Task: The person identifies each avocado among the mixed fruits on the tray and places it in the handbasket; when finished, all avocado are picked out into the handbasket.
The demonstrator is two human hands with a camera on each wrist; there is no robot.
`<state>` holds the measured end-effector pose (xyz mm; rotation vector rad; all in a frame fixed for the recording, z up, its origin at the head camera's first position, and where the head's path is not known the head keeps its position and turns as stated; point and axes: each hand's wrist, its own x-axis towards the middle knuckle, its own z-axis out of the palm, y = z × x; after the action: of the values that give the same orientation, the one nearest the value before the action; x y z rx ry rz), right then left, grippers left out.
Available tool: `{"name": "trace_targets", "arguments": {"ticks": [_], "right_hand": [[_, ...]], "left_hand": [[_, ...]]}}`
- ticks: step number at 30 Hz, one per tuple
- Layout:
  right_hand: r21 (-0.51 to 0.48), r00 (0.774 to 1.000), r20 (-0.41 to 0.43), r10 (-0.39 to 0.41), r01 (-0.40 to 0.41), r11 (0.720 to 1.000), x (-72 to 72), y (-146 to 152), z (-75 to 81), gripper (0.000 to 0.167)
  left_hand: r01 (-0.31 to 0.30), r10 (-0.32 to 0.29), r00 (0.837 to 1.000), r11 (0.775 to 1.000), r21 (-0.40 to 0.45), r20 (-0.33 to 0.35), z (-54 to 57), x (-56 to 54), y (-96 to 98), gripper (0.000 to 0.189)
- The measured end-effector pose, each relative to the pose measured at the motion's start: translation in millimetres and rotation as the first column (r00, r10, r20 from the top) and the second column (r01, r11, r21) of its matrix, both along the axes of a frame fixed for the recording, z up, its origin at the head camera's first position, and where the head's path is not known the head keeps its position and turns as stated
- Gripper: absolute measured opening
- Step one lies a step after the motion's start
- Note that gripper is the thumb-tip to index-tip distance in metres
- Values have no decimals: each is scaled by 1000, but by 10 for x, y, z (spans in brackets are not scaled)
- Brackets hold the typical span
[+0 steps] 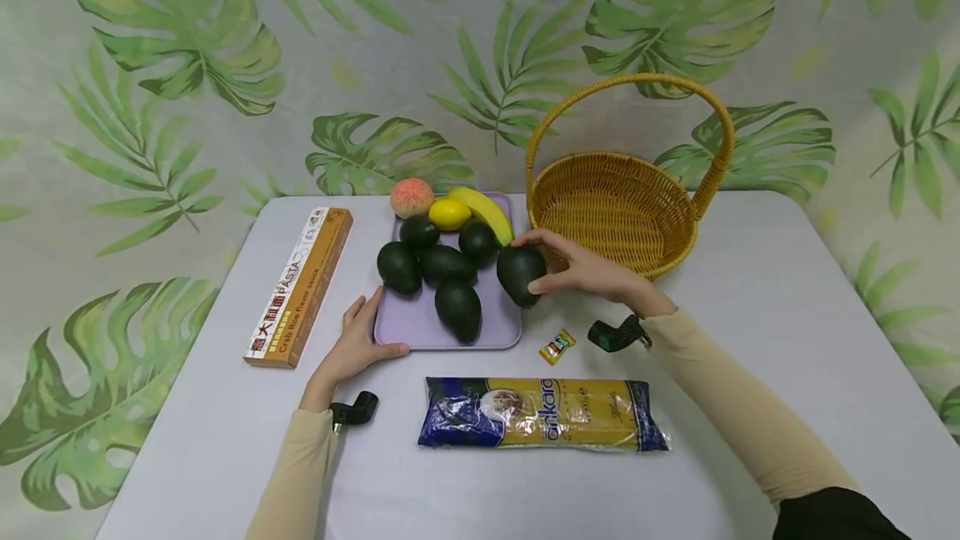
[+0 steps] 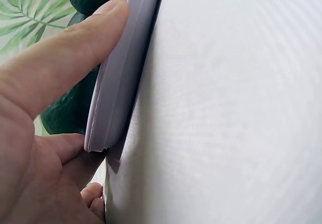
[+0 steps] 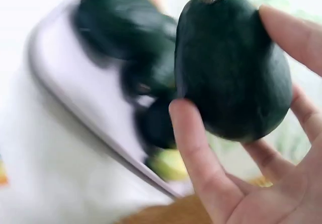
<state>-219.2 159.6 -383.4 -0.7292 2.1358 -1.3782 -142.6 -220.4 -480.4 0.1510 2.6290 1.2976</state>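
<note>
My right hand [image 1: 581,271] grips a dark green avocado [image 1: 520,273] between thumb and fingers, at the right edge of a lilac tray [image 1: 408,327]. In the right wrist view this avocado [image 3: 231,68] appears held up in front of the tray. My left hand [image 1: 358,344] holds the tray's near left corner, thumb along the front rim and fingers at the left side. Several more avocados [image 1: 458,311] lie on the tray. Behind them are a peach [image 1: 412,197], a lemon [image 1: 449,213] and a banana [image 1: 486,213].
A wicker basket [image 1: 615,252] with a tall handle stands at the back right. To the tray's left lies a pasta box [image 1: 300,288]. A small yellow packet [image 1: 557,347] sits by the tray's near right corner, and a bag of pasta [image 1: 540,413] lies in front.
</note>
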Motion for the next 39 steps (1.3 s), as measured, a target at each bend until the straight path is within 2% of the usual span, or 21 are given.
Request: {"name": "trace_targets", "arguments": {"ticks": [3,5,11,13,16,19,23,30,35,39], "right_hand": [[-74,996,26,-82,84,994,-48,221,117,61],[-125,988,45,-149,154,980,-113,382,159,60],[-203,934,96,-343,356,912,-377,763,172,58],[-197,921,104,-375,388,900,-442,818,191,60],[-150,912,102,-398,409,900,-495,832,257,64],[-91,903,94,-420,428,899,-523,779,350,68],[-46,883,104,-457,464,885,-595,676,425,72],[-9,829,86,-552,555,832,-928,597,155,73],[4,791,90,-605,607,794,-984,450,98,72],[2,741,129,-659,664,747,-996,349,39,70]], "left_hand": [[0,0,1000,1000,8,-1,7,6,3,110],[-1,1,1000,1000,12,-1,12,10,6,110],[-1,1,1000,1000,6,-5,21,15,10,110],[0,0,1000,1000,3,-8,18,13,10,110],[6,-6,1000,1000,2,-10,12,8,10,110],[12,-12,1000,1000,-2,-11,5,1,13,110],[11,-11,1000,1000,-2,-10,2,-1,19,110],[2,-2,1000,1000,-6,-10,37,19,17,110],[1,-1,1000,1000,-10,-5,43,21,20,109],[8,-8,1000,1000,-8,-14,50,16,26,109]]}}
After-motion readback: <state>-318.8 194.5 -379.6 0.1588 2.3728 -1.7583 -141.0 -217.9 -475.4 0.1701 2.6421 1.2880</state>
